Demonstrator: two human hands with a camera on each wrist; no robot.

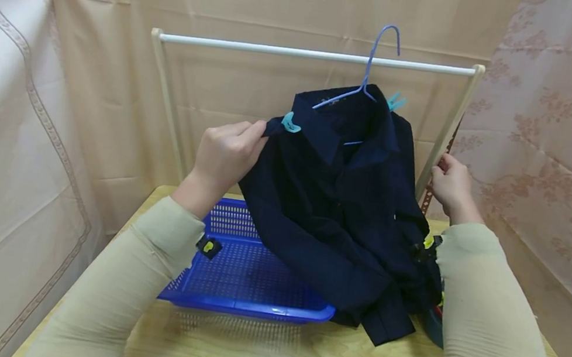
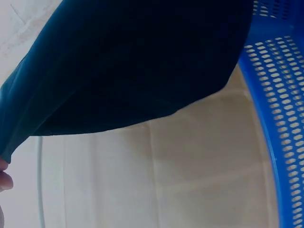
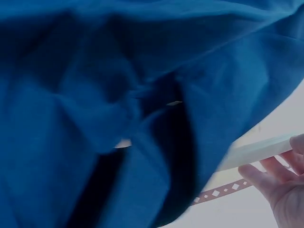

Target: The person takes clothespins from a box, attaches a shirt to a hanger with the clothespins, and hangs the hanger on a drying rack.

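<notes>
A dark navy shirt is draped on a light purple wire hanger, with its hook rising above the rack's bar in the head view. Two teal clothespins sit at the shoulders: a left one and a right one. My left hand pinches the shirt's shoulder fabric just beside the left clothespin. At the right post of the white drying rack, my right hand holds on, thumb and fingers on either side of the post. The shirt fills much of the right wrist view.
On the wooden table, a blue plastic basket stands beneath the shirt, which overlaps its right side. A dark teal container is partly hidden behind my right sleeve. Curtains hang behind the rack and at both sides.
</notes>
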